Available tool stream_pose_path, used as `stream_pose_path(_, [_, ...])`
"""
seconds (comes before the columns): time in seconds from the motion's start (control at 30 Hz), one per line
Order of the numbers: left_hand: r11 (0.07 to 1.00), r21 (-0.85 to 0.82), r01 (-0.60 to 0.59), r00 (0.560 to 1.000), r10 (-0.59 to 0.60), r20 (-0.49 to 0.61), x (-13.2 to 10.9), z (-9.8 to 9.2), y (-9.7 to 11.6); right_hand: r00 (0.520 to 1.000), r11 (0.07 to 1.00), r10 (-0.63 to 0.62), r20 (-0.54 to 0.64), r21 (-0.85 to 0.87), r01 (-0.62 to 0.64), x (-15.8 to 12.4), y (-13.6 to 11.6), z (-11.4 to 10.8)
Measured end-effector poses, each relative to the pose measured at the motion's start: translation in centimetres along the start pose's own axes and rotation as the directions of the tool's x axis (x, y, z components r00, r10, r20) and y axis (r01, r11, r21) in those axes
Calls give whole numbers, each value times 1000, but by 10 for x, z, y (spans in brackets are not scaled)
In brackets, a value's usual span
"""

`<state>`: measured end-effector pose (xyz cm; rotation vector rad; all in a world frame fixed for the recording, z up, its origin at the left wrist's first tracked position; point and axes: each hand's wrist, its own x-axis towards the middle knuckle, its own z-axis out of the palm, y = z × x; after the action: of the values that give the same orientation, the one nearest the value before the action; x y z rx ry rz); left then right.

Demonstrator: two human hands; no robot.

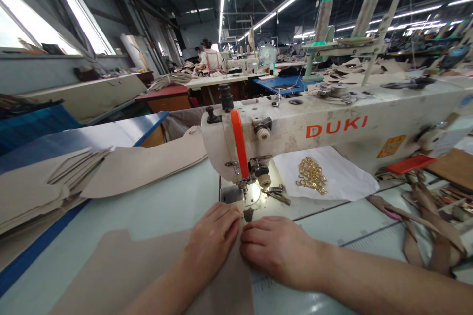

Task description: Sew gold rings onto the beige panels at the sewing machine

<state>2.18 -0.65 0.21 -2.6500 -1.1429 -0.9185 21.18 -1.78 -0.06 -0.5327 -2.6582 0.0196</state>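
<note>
A flat beige fabric panel [155,251] lies on the pale table in front of the sewing machine [218,147]. My left hand [216,229] rests on the panel near its right edge, with the fingers bent and pressed together on the cloth. Beside it, my right hand [275,248] grips the panel's right edge between curled fingers; the thumb is mostly hidden. Both hands are just in front of the needle and presser foot [245,191]. A small dark piece [249,214] shows between the fingertips and the needle plate.
Gold metal rings [310,174] lie piled on a white sheet [351,182] under the machine arm. Stacked beige panels [148,167] are on the left. Brown straps [424,221] and a red tray [411,163] sit at right. Thread cones [323,19] stand behind; a person [212,60] sits farther back.
</note>
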Motion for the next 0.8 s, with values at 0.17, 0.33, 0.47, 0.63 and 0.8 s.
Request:
stream_pose_path(0.17, [1000, -13, 8, 1000, -8, 4, 1, 0, 0, 1000, 1000, 29, -5, 10, -29, 2, 1, -2])
stream_pose_path(0.33, [1000, -24, 19, 1000, -19, 19, -1, -1, 1, 993, 994, 107, -44, -20, -108, 5, 3, -3])
stream_pose_path(0.47, [1000, -27, 1, 1000, -1, 1, -4, -4, 1, 991, 990, 127, -37, -52, -129, 6, 2, -1])
stream_pose_path(0.63, [1000, -25, 0, 1000, 0, -16, -7, -5, 3, 994, 988, 113, -3, -101, -113, 6, 1, -3])
stream_pose_path(0.8, [998, -45, 38, 999, -39, -21, -9, -7, 5, 997, 986, 83, 7, -146, -81, 9, -1, -5])
